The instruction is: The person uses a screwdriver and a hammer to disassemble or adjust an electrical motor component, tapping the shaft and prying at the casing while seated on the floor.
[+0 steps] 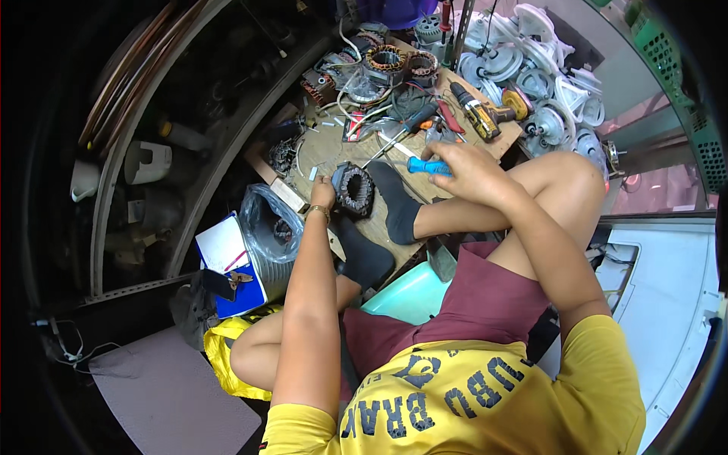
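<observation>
A dark, ring-shaped motor stator [354,190] stands on the wooden board [390,236], between my left hand and my socked foot. My left hand [322,192] grips its left side, with the fingertips partly hidden. Held off to the right of it, a screwdriver with a blue handle [429,167] is in my right hand [472,173], whose fingers are wrapped round the handle. The screwdriver's thin shaft points left, above the stator, and its tip is hard to make out.
A yellow-black cordless drill [479,114] lies on the board at the right. Copper-wound stators [385,61] and tangled wires crowd the far side. White plastic pulleys [535,61] are heaped back right. A bag-lined bucket [269,227] stands left; a teal basin [409,296] sits between my legs.
</observation>
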A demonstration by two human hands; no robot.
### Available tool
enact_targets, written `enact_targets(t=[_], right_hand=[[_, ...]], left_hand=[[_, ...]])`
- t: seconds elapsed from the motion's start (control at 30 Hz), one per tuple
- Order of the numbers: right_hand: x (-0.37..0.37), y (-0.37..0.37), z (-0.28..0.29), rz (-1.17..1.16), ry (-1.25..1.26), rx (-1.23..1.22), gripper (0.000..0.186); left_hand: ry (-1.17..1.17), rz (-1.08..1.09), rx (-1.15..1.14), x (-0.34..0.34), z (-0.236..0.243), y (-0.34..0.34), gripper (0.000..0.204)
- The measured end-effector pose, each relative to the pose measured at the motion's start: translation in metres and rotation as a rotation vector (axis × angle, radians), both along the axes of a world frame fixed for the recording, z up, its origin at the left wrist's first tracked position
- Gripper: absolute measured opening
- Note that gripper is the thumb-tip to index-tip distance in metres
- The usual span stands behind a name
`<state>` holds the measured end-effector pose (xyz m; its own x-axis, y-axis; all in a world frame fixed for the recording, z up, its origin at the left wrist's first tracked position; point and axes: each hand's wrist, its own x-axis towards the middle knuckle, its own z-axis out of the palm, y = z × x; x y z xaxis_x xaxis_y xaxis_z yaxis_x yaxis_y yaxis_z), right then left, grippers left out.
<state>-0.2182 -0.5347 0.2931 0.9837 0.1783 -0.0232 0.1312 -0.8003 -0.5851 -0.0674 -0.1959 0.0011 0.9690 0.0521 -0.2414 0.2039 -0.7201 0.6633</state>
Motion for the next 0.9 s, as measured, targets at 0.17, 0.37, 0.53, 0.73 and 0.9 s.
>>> enact_targets(t=[0.17, 0.37, 0.53, 0.73, 0.9], right_hand=[[0.004, 0.006, -0.006, 0.050, -0.038, -0.013, 0.030], [0.006, 0.007, -0.007, 0.059, 0.010, -0.098, 0.035], [0.004, 0.017, 0.000, 0.148, 0.141, -0.126, 0.040], [0.010, -0.007, -0.005, 0.092, 0.118, -0.181, 0.044], [0.019, -0.027, -0.005, -0.129, -0.006, -0.046, 0.046]], left_hand=[[0.083, 0.095, -0.126, 0.011, -0.005, 0.016, 0.039], [0.093, 0.096, -0.158, 0.005, -0.007, 0.003, 0.040], [0.207, 0.148, -0.135, 0.007, 0.024, 0.027, 0.045], [0.376, -0.013, -0.532, -0.021, 0.047, -0.005, 0.046], [0.368, -0.142, -0.478, -0.035, 0.060, -0.027, 0.042]])
